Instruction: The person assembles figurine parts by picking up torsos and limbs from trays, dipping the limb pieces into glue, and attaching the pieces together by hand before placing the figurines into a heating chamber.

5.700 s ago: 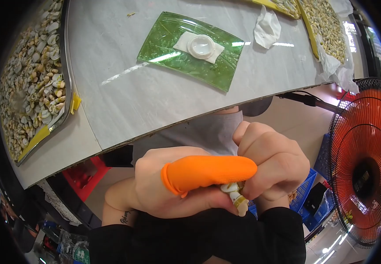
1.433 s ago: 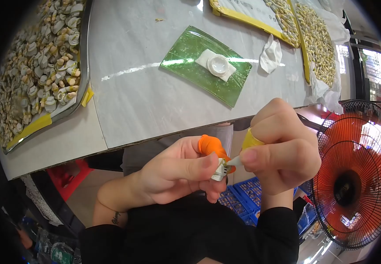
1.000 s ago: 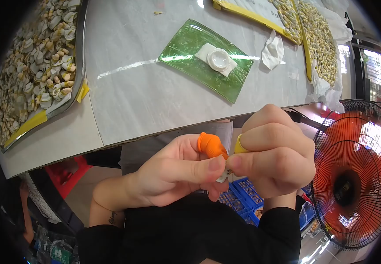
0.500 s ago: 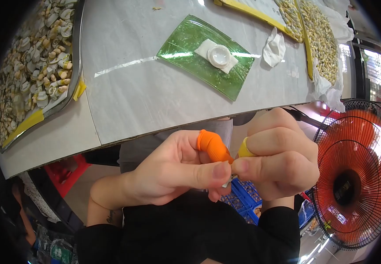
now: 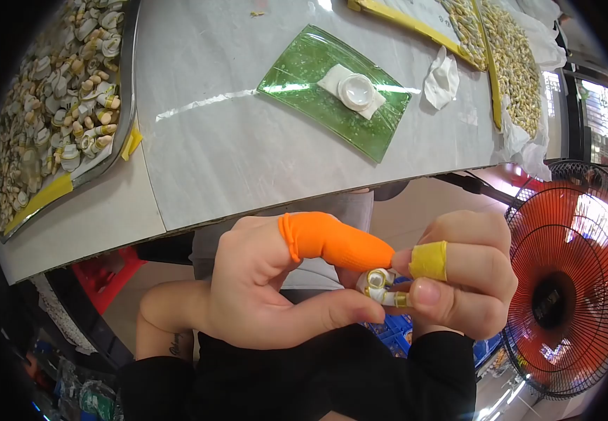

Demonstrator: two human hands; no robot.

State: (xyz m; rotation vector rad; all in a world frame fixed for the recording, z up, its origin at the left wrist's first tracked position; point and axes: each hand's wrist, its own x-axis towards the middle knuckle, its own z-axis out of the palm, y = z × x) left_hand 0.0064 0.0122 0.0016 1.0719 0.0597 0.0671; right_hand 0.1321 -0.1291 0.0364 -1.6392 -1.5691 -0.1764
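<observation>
Just in front of my body, below the table edge, a small white piece with gold-coloured bands (image 5: 376, 283) sits between my two hands. My left hand (image 5: 283, 281), an orange cover on its index finger, holds the piece between that finger and the thumb. My right hand (image 5: 462, 277), with yellow tape round one finger, pinches the banded end on the right side. On the table, a green sheet (image 5: 290, 70) lies under a white pad (image 5: 331, 79), which bears a small round white dish (image 5: 356, 92).
A tray of many small white and yellow pieces (image 5: 58, 105) is at the left. Yellow-edged trays (image 5: 423, 31) and crumpled white tissue (image 5: 441, 79) are at the back right. An orange fan (image 5: 570, 281) stands at the right, blue crates (image 5: 395, 333) below.
The fingers of both hands have spread from their tight pinch, and more of the white piece shows between them. My left index finger has stretched out to the right.
</observation>
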